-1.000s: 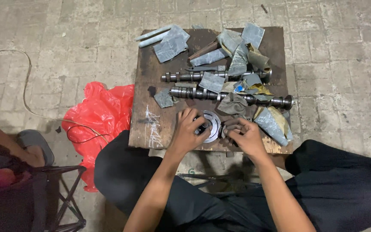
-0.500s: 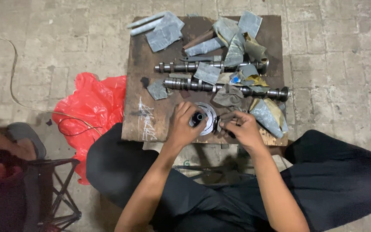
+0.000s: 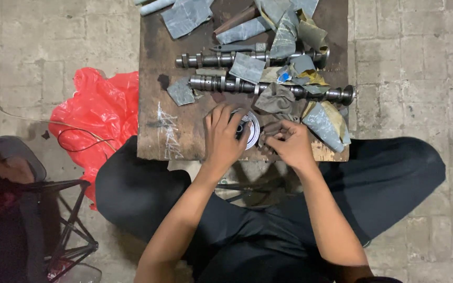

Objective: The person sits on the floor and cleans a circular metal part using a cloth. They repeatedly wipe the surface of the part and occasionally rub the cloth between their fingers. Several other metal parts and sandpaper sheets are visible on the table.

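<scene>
My left hand (image 3: 222,137) grips a round silver metal part (image 3: 250,131) with a dark hub, resting near the front edge of a rusty brown board (image 3: 155,131). Beside it, my right hand (image 3: 288,142) pinches a small dark piece against that part; what the piece is cannot be made out. Just beyond my hands lie two long grey camshafts (image 3: 221,84), partly covered by several grey sandpaper scraps (image 3: 246,67) and a crumpled grey rag (image 3: 276,99).
A red plastic bag (image 3: 93,112) with a thin dark cable over it lies on the brick floor at the board's left. At far left are a black metal stool frame (image 3: 66,220) and another person's arm (image 3: 1,170). Below the board are my crossed legs in dark trousers.
The view has tilted down, so the board and everything on it has slid up and left in frame. Both hands stay on the round part, my left fingers now spread further over it.
</scene>
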